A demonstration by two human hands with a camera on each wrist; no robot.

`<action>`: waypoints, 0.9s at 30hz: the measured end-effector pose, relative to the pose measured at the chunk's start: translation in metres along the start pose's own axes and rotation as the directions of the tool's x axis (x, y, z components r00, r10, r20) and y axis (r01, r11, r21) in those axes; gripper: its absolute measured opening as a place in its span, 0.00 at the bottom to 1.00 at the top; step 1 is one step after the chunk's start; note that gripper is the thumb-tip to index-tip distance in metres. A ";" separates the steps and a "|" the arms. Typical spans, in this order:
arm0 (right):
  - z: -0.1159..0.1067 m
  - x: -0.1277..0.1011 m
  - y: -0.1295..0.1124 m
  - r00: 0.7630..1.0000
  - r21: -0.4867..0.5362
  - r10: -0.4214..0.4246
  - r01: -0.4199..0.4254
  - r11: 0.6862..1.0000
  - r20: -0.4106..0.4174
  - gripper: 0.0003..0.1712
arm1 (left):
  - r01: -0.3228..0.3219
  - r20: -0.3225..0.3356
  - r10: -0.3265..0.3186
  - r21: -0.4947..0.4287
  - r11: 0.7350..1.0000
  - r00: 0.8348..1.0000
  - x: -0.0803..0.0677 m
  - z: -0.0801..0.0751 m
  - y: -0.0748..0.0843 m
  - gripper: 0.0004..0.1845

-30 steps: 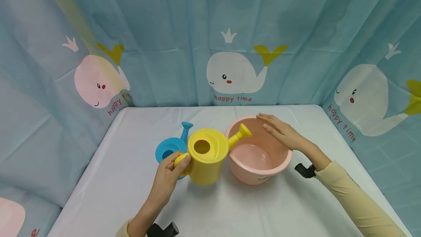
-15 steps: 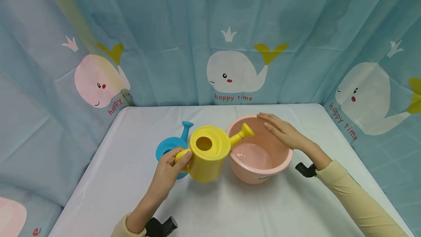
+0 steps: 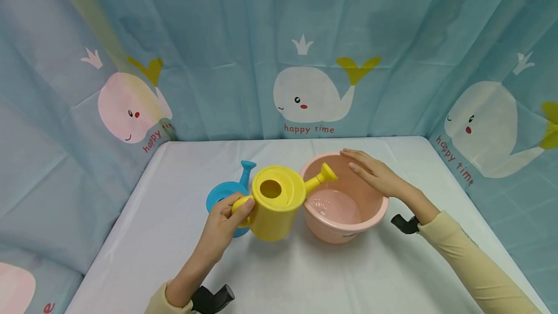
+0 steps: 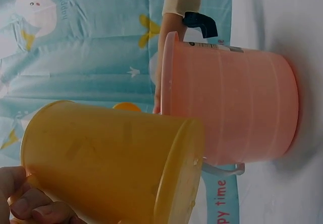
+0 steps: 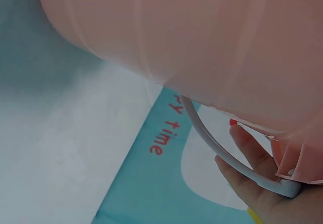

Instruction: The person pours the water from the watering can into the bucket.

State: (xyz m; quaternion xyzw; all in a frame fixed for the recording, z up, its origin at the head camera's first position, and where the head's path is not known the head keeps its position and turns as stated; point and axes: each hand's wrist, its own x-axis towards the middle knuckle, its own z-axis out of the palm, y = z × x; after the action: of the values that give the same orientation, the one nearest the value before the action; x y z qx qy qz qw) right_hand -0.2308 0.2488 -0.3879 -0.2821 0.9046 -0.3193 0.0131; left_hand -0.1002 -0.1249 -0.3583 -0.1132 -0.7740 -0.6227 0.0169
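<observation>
My left hand [image 3: 224, 224] grips the handle of a yellow watering can [image 3: 276, 217] raised above the table. Its spout [image 3: 321, 177] points right, over the opening of a pink bucket [image 3: 337, 229]. Ripples of water [image 3: 331, 205] show on the bucket's floor. In the left wrist view, drops cling to the base of the can [image 4: 189, 183]. My right hand [image 3: 377, 176] rests on the bucket's far right rim with straight fingers. The right wrist view shows the bucket's wall [image 5: 176, 32] and its grey handle [image 5: 217, 146] beside that hand [image 5: 272, 199].
Behind my left hand stands a blue watering can [image 3: 226, 190], partly hidden by the hand and the yellow can. A white cloth covers the table [image 3: 174, 246]. A blue curtain [image 3: 218, 62] with whale prints hangs around its back and sides.
The yellow watering can has risen a little and shifted slightly right with my left hand. Ripples have appeared on the bucket's floor. My right hand keeps its place on the rim.
</observation>
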 end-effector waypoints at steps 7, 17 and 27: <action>0.000 0.000 -0.001 1.000 0.001 0.003 -0.003 1.000 0.001 0.27 | 0.000 0.009 0.000 -0.001 1.000 1.000 0.002 -0.001 0.000 0.12; 0.001 0.000 0.000 1.000 0.007 0.007 -0.007 1.000 0.004 0.28 | -0.021 0.017 0.021 0.003 1.000 1.000 0.004 -0.002 0.001 0.11; 0.000 0.000 0.000 1.000 0.012 0.016 -0.016 1.000 0.003 0.28 | -0.037 0.051 0.036 0.024 0.999 0.998 0.008 -0.004 0.004 0.11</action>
State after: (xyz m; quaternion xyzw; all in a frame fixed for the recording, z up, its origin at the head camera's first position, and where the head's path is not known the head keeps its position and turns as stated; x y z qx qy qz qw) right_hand -0.2314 0.2490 -0.3878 -0.2751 0.9049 -0.3241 0.0188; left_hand -0.1079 -0.1270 -0.3524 -0.1428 -0.7798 -0.6095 0.0099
